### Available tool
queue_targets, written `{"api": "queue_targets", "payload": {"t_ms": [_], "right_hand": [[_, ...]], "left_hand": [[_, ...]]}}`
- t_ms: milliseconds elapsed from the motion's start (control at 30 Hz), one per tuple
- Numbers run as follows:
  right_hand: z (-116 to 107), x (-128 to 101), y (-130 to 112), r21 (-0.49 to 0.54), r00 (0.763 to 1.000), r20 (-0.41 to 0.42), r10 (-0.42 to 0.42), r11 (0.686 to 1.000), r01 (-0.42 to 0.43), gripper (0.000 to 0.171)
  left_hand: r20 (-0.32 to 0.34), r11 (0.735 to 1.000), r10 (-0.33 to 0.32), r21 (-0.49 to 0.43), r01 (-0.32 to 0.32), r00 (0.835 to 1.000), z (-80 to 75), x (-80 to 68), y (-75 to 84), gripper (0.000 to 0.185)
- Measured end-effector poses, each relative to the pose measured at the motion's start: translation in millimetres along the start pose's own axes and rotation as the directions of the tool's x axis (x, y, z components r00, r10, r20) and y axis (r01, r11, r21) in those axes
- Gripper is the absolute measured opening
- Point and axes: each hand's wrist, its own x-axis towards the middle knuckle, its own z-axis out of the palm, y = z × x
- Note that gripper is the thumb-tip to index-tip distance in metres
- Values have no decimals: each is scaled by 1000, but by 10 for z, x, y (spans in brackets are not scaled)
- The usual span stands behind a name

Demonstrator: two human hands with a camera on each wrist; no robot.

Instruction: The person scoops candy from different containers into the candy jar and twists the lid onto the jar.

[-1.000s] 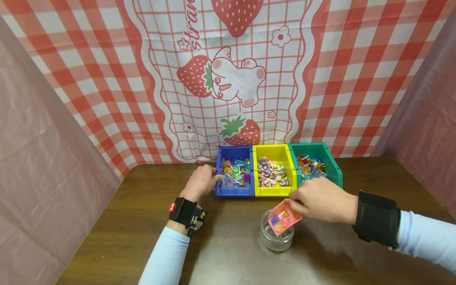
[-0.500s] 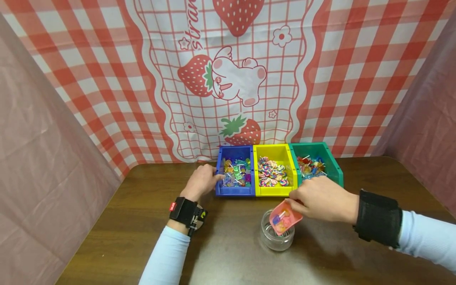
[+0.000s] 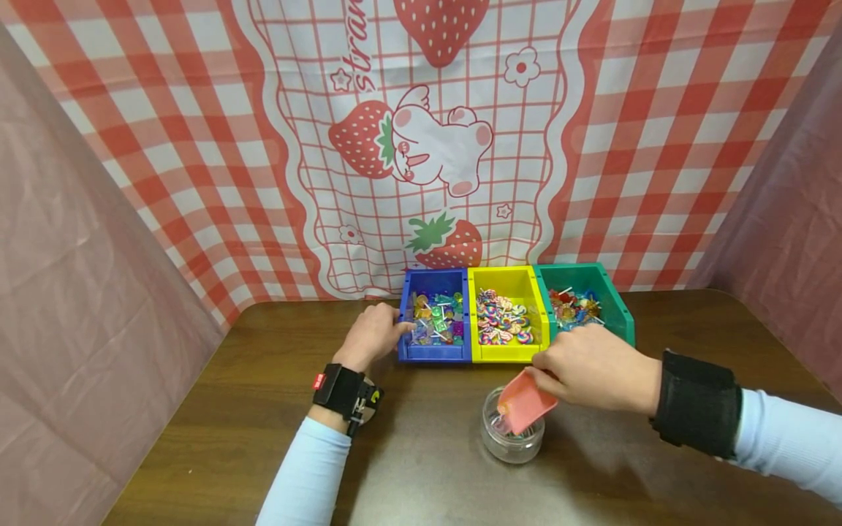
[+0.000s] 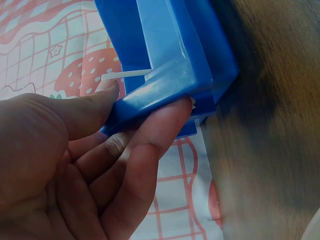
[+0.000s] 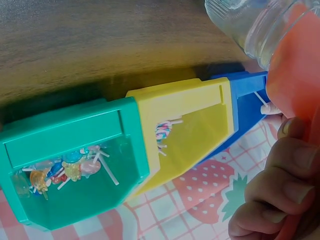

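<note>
The left hand [image 4: 82, 162] grips the wall of the blue bin [image 4: 170, 75] between thumb and fingers [image 4: 162, 125]. A white stick [image 4: 125, 74] projects beside the thumb tip; contact between them cannot be confirmed. The bin stands near the edge of the brown wooden surface [image 4: 270, 100], alongside the strawberry-print cloth [image 4: 37, 42].

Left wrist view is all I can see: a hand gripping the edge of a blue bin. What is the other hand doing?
Observer: The right hand holds a pink scoop tilted at the mouth of a glass jar.
Visitor: Does anything stand beside the blue bin?
Observer: Yes, a yellow bin directly to its right.
Visitor: And beyond that?
Observer: A green bin, just right of the yellow one.
</note>
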Motion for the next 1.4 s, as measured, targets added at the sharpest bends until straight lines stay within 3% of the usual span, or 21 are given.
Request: {"api": "queue_targets", "payload": {"t_ms": [267,567,767,867,967,1133,1333,1400], "right_hand": [[-36,12,15,3,1000,9,5,1000,-5,28],[-129,172,127,44,994,-55,90,995,-87,29],[-142,394,164,48,983,-42,178,983,-176,29],[-121,537,147,-20,985,-90,145,989,-147,26],[-72,691,129,-143,984,-172,47,987,-72,26],[-12,985,71,-312,962,-251,-111,950,29,27],[13,1269,47,-529,968,-167,-187,845,71,40],[43,1346,63,-576,966,-153,-208,813,84,35]], "left_hand": [[7,1000,2,-3,-2,1000,6,4,14,28],[5,1000,3,-9,-3,1000,22,8,24,27],[-1,1000,-5,-9,5,1000,18,13,42,27],[2,1000,-6,-11,6,1000,17,18,47,28],[2,1000,1,-13,-1,1000,13,18,43,28],[-1,1000,-15,-4,15,1000,-4,-13,3,27],[2,1000,-21,8,21,1000,-8,-11,-1,29],[0,1000,-14,11,14,1000,-4,0,11,29]]}}
